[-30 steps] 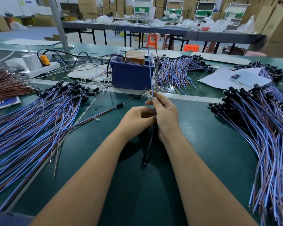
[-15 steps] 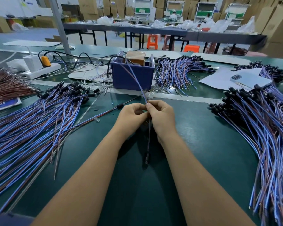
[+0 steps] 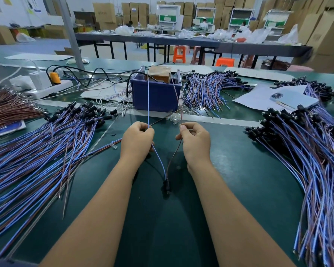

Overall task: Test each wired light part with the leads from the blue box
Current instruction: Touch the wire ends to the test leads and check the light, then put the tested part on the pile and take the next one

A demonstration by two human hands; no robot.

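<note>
Now | left hand (image 3: 137,139) pinches blue wire (image 3: 158,160); right hand (image 3: 195,140) pinches brown wire (image 3: 174,158) | both wires join black light part (image 3: 166,185) hanging over green table (image 3: 239,170), near blue box (image 3: 155,97)

A factory assembly hall: green workbench (image 3: 239,189) heaped with wired parts (image 3: 37,151), stacked cardboard cartons (image 3: 324,26) far right, long tables (image 3: 181,42) and plastic stools (image 3: 178,53) beyond

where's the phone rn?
Head view, far right: the phone lies on white paper, behind the right wire pile, right of the blue box.
</note>
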